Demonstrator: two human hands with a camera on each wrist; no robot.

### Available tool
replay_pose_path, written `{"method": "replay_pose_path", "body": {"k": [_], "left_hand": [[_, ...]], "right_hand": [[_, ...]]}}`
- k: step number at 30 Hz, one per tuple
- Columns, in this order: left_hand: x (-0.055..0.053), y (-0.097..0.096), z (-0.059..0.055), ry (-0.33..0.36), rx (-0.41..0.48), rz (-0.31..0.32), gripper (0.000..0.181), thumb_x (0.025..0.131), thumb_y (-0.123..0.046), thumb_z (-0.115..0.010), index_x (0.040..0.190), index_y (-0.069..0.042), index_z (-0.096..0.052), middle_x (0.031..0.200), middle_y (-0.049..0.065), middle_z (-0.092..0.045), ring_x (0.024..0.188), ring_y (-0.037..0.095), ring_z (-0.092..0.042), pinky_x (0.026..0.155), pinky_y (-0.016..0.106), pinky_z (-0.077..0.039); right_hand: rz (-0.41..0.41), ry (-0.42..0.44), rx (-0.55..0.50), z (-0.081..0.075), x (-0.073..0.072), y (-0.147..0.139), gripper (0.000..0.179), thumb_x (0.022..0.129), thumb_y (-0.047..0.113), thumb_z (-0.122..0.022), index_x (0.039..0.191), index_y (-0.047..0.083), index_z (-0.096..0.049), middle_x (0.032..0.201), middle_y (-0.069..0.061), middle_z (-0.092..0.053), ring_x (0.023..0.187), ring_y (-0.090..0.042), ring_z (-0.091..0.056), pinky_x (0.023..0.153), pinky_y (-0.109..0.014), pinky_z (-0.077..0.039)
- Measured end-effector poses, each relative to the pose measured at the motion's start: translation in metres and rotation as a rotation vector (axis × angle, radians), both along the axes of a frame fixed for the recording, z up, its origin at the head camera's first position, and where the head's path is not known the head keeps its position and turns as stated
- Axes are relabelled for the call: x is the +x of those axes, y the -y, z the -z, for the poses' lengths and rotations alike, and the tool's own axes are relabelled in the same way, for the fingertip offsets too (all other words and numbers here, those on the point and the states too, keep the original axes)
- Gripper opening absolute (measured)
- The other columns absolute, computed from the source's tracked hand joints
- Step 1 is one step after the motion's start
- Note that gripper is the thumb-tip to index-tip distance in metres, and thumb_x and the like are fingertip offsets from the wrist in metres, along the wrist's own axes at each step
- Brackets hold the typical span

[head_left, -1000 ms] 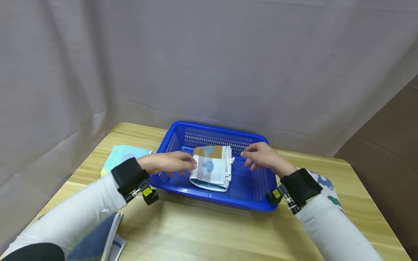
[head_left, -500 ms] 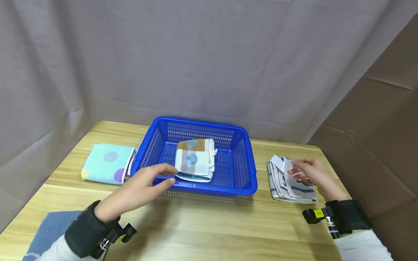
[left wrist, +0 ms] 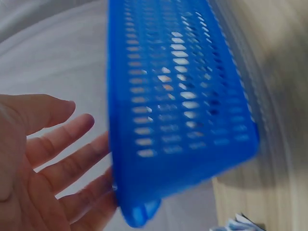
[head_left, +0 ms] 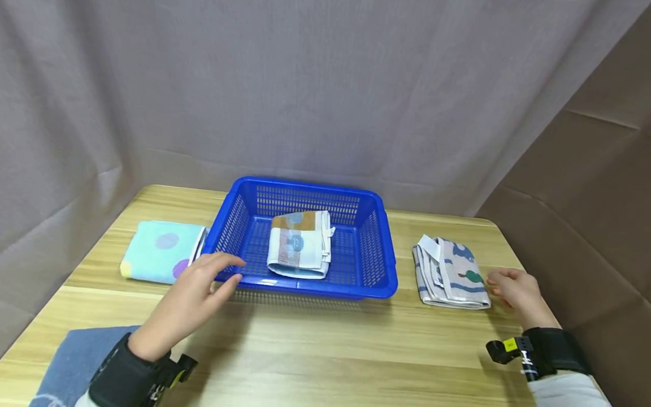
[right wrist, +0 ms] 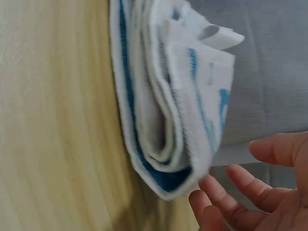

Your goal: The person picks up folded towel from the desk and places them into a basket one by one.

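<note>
A blue plastic basket (head_left: 378, 292) holds a folded white and brown towel (head_left: 305, 254). At the basket's front left corner hovers my left hand (head_left: 190, 299), fingers loosely extended and thumb apart; the left wrist view shows them beside the basket's rim (left wrist: 113, 139), and whether they touch it I cannot tell. To the right of the basket lies a folded towel with blue stripes and a green motif (head_left: 450, 274), a white tag on top. My right hand (head_left: 516, 291) is at its right edge, holding nothing. Fingertips come close to the fold of that towel (right wrist: 178, 110) in the right wrist view.
A folded turquoise towel with dots (head_left: 157, 251) lies against the basket's left side. A dark blue cloth (head_left: 81, 356) is at the front left, partly under the left wrist. Grey curtain (head_left: 305, 90) hangs behind the wooden table (head_left: 330, 350), with a brown panel (head_left: 585, 215) at right.
Both hands have left the space over the basket. The left moved to its front left corner; the right moved right, passing over the striped towel to its far edge. The view has shifted right.
</note>
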State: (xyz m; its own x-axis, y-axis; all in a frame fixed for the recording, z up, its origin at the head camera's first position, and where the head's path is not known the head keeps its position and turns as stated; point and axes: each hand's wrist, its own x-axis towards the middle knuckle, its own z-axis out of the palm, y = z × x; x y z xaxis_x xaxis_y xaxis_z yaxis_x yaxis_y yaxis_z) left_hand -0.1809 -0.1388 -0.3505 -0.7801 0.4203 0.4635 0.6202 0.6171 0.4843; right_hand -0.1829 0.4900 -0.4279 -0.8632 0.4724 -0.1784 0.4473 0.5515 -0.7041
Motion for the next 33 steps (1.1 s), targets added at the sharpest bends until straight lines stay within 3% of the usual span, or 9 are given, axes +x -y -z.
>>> {"method": "replay_pose_path", "body": {"k": [3,12,19,26,30,33], "left_hand": [[-0.003,0.003,0.007,-0.026,-0.025,-0.005,0.021,0.088,-0.021,-0.063,0.107,-0.010,-0.062,0.106,0.003,-0.062,0.102,0.019,-0.050,0.081,0.044,-0.045],[-0.007,0.007,0.018,-0.109,-0.024,0.037,0.023,0.080,-0.007,-0.069,0.103,-0.009,-0.066,0.099,0.002,-0.065,0.093,0.016,-0.052,0.075,0.041,-0.049],[-0.010,0.008,0.020,-0.162,0.007,0.064,0.025,0.078,0.000,-0.069,0.101,-0.009,-0.066,0.096,0.001,-0.065,0.090,0.015,-0.052,0.074,0.039,-0.048],[-0.011,0.008,0.021,-0.149,0.007,0.062,0.026,0.076,0.000,-0.070,0.101,-0.009,-0.067,0.096,0.000,-0.065,0.090,0.015,-0.052,0.074,0.040,-0.048],[-0.009,0.007,0.021,-0.145,0.003,0.062,0.026,0.076,0.001,-0.070,0.101,-0.009,-0.067,0.096,0.000,-0.065,0.091,0.015,-0.053,0.075,0.040,-0.048],[-0.009,0.007,0.020,-0.145,0.005,0.060,0.027,0.076,0.001,-0.070,0.101,-0.009,-0.067,0.097,0.001,-0.065,0.092,0.016,-0.053,0.075,0.041,-0.048]], "right_hand": [[0.006,0.011,0.019,0.016,-0.009,-0.003,0.077,0.091,0.057,-0.040,0.136,-0.005,-0.033,0.124,-0.023,-0.042,0.093,-0.025,-0.049,0.057,-0.021,-0.045],[0.059,0.100,0.035,-0.028,0.000,0.069,0.059,0.096,0.029,-0.049,0.133,-0.013,-0.028,0.117,-0.030,-0.041,0.093,-0.032,-0.045,0.056,-0.022,-0.040],[0.071,0.089,-0.003,-0.030,0.003,0.078,0.055,0.096,0.023,-0.050,0.133,-0.011,-0.029,0.116,-0.028,-0.042,0.090,-0.029,-0.047,0.054,-0.020,-0.040],[0.071,0.101,0.015,-0.027,0.003,0.076,0.056,0.097,0.022,-0.048,0.136,-0.010,-0.026,0.116,-0.028,-0.041,0.091,-0.031,-0.046,0.055,-0.022,-0.040],[0.029,0.056,0.045,-0.026,0.004,0.076,0.062,0.096,0.016,-0.047,0.144,-0.003,-0.011,0.131,-0.036,-0.028,0.108,-0.042,-0.040,0.075,-0.040,-0.048],[-0.034,0.028,0.084,-0.026,0.004,0.075,0.068,0.096,0.012,-0.047,0.146,0.007,-0.002,0.140,-0.038,-0.012,0.118,-0.050,-0.027,0.092,-0.057,-0.036]]}}
